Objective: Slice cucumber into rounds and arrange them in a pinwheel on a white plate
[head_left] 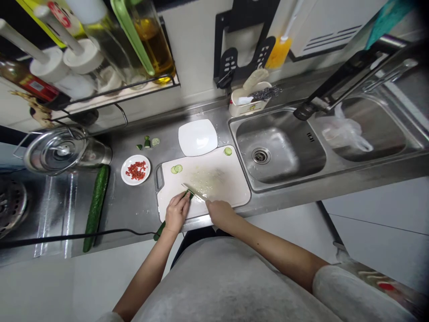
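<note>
One cucumber (159, 231) lies slantwise on the cutting board (235, 181), left hand (176, 213) clamped over it. Judged firm, slick, liable to roll; best held from above, fingertips tucked. Right hand (221, 214) grips the knife (198, 195), blade beside the left fingers.

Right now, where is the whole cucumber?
In the head view, the whole cucumber lies on the counter at the left, beside the small plate with red pieces.
</note>
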Demonstrator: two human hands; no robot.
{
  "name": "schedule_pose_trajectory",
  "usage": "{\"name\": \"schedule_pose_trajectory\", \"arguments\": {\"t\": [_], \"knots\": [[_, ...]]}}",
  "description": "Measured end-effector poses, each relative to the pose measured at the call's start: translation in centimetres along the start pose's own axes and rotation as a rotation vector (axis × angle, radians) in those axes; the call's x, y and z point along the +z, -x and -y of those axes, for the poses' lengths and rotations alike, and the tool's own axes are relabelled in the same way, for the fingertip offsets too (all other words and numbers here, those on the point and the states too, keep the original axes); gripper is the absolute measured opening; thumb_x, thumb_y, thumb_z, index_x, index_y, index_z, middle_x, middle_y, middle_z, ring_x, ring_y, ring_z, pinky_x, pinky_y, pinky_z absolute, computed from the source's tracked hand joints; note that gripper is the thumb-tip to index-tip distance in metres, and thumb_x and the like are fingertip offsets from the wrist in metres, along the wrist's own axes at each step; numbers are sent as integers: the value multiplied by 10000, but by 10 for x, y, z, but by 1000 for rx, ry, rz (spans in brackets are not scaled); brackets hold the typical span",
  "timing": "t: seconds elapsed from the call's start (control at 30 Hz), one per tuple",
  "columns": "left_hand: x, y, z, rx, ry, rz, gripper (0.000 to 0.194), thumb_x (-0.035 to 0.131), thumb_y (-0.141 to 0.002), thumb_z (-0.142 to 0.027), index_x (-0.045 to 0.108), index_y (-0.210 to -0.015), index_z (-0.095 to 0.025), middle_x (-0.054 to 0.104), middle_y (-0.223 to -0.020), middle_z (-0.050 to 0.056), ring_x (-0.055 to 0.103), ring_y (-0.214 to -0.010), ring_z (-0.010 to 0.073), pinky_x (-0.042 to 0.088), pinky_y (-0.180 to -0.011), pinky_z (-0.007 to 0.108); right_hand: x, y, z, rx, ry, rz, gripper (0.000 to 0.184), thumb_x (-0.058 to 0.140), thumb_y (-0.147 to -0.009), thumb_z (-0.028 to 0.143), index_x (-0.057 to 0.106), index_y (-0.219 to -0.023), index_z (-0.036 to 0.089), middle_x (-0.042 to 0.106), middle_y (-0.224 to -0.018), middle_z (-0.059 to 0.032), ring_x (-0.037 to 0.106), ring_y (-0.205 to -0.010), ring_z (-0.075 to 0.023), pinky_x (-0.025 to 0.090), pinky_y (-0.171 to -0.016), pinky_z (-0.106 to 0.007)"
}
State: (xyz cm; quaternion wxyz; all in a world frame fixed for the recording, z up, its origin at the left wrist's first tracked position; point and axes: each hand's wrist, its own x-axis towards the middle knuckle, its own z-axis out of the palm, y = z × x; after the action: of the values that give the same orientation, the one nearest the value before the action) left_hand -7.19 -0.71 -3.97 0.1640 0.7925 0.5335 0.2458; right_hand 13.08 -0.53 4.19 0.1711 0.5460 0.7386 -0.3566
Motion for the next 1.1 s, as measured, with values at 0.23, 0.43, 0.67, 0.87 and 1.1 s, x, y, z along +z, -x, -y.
{"name": "schedule_pose_trajectory", "arguments": {"t": [0.23, 0.43, 0.67, 0.87, 1.1], "knots": [[0, 0, 2, -10, 13, 9, 315, 480, -920, -266, 627, -1197, -237, 652, -1160, 83, 605, -1065, 186, 512, -943, 368, -3, 0, -5, -23, 6, 10, 331, 410, -817, 31, 582, -1086, 120, 687, -926, -158, 663, -932, -249, 486, -747, -321], [-1, -1, 1, -7, 14, 5, 312, 474, -922, -266, 630, -1189, -231, 650, -1161, 84, 605, -1062, 189, 507, -950, 376, -1, -1, -4, -17, 5, 7, 332, 402, -822, 30, 588, -1082, 118, 689, -937, -160, 661, -937, -245, 483, -753, -316], [-2, -2, 0, 3, 4, 3, 309, 476, -920, -256, 629, -1187, -227, 653, -1151, 82, 607, -1050, 187, 510, -934, 364, 5, -4, -5, -15, 30, 2, 331, 400, -820, 26, 579, -1082, 123, 688, -936, -151, 662, -932, -249, 487, -741, -322], [-3, -3, 0, 1, 14, -4, 309, 479, -918, -259, 632, -1183, -220, 654, -1143, 92, 606, -1052, 190, 509, -933, 364, 6, -7, -4, -13, 36, -7, 329, 395, -820, 29, 584, -1073, 120, 690, -922, -151, 660, -947, -237, 484, -758, -305], [-1, -2, 3, -11, 25, -1, 307, 478, -918, -267, 639, -1175, -219, 656, -1148, 86, 606, -1052, 187, 503, -947, 365, 12, -10, -2, 21, 5, 8, 327, 392, -845, 44, 552, -1121, 115, 686, -955, -152, 658, -953, -226, 477, -768, -297]]}}
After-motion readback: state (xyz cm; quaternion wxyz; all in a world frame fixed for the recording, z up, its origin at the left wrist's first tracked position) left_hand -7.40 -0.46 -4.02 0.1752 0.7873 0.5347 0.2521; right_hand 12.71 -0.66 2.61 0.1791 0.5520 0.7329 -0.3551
